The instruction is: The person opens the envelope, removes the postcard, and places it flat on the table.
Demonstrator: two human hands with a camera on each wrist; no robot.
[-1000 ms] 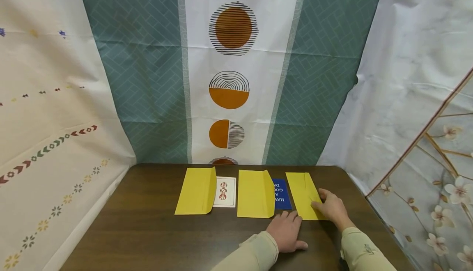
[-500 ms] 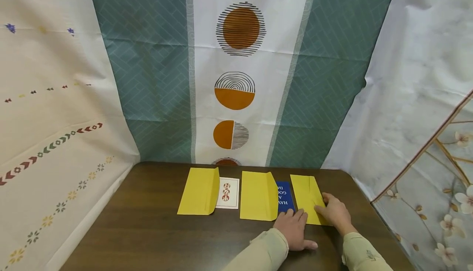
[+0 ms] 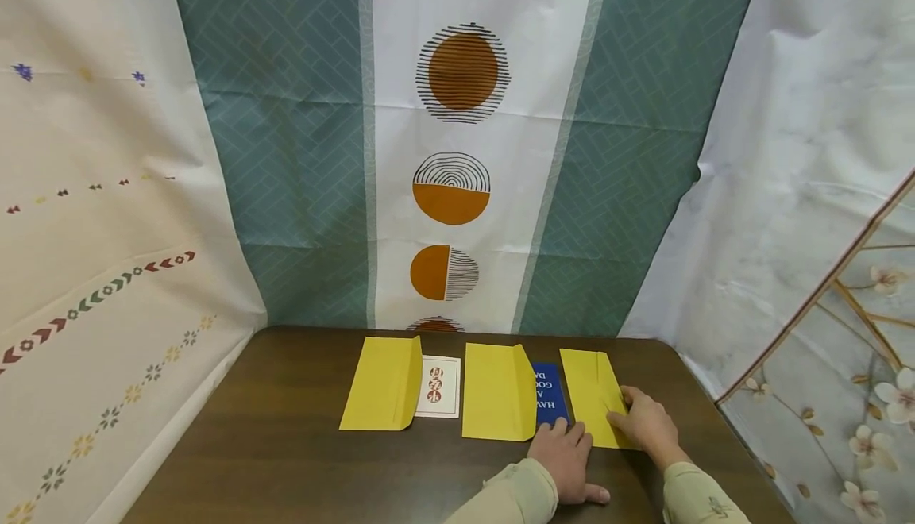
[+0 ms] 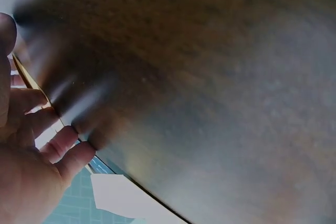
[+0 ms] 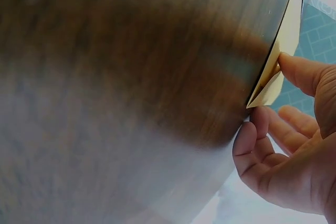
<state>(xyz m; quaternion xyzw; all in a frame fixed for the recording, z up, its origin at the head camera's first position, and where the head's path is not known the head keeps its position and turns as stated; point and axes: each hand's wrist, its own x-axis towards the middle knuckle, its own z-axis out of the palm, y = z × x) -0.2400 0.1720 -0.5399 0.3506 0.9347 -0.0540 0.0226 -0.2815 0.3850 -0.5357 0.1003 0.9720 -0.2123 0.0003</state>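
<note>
Three yellow envelopes lie in a row on the dark wooden table (image 3: 300,460). My right hand (image 3: 649,425) is at the right edge of the rightmost yellow envelope (image 3: 589,393). In the right wrist view, the thumb (image 5: 302,72) touches that envelope's top while curled fingers meet its lifted edge. My left hand (image 3: 563,459) lies flat, fingertips at the lower left corner of the same envelope and the near edge of a blue card (image 3: 549,394) with white lettering. That card is partly covered by the middle yellow envelope (image 3: 496,393).
Farther left, a white card (image 3: 439,387) with red print sticks out from under the left yellow envelope (image 3: 380,385). A green and white patterned cloth (image 3: 300,151) hangs behind the table. Light cloths hang on both sides.
The head view has shifted slightly, so the whole scene sits a little differently. Both hands stay by the rightmost envelope, with hardly any movement.
</note>
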